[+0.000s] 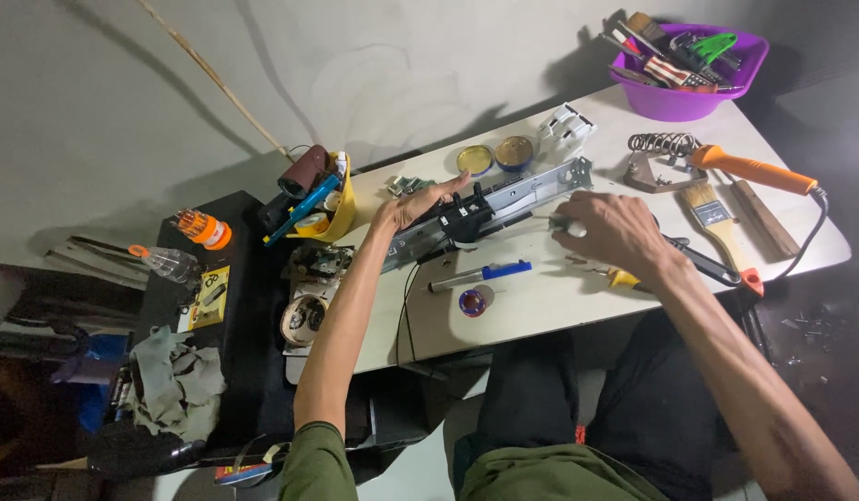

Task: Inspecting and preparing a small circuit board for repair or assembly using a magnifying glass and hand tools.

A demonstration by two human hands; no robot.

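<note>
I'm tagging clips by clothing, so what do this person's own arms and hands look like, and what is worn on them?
Both arms are bare from above the elbow down. The left hand and right hand wear no gloves, and no rings or watch can be made out. An olive-green short sleeve covers the left upper arm. The right arm's sleeve is out of view.

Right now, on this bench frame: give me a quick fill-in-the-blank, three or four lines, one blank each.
1. The left hand rests on a long grey metal ____ lying across the white table.
2. The bowl of tools at the table's far corner is ____ in colour.
3. The soldering iron beside the paintbrush has an ____ handle.
4. The right hand holds a small tool; its tip is ____ by the fingers.

Missing words: bracket; purple; orange; hidden
</note>
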